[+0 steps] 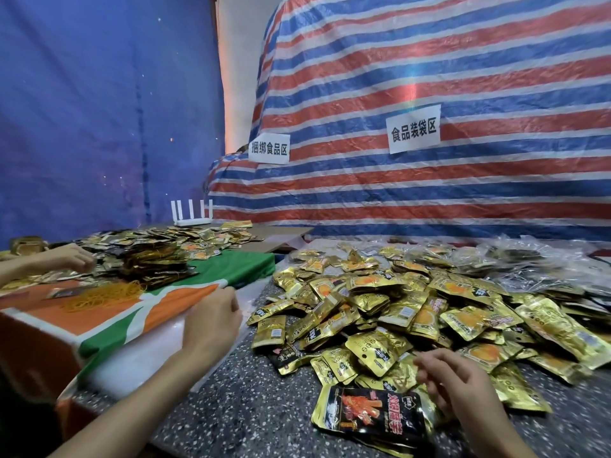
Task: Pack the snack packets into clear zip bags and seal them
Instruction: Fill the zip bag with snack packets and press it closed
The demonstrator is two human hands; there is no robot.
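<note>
At the speckled tabletop's (251,391) left edge, the left hand (211,328) reaches to a pale translucent stack (142,355), fingers turned away, so its grip cannot be told. Gold snack packets (396,309) heap across the tabletop's middle. The right hand (459,388) hovers at the pile's near edge, fingers loosely spread, beside a black packet (370,416).
</note>
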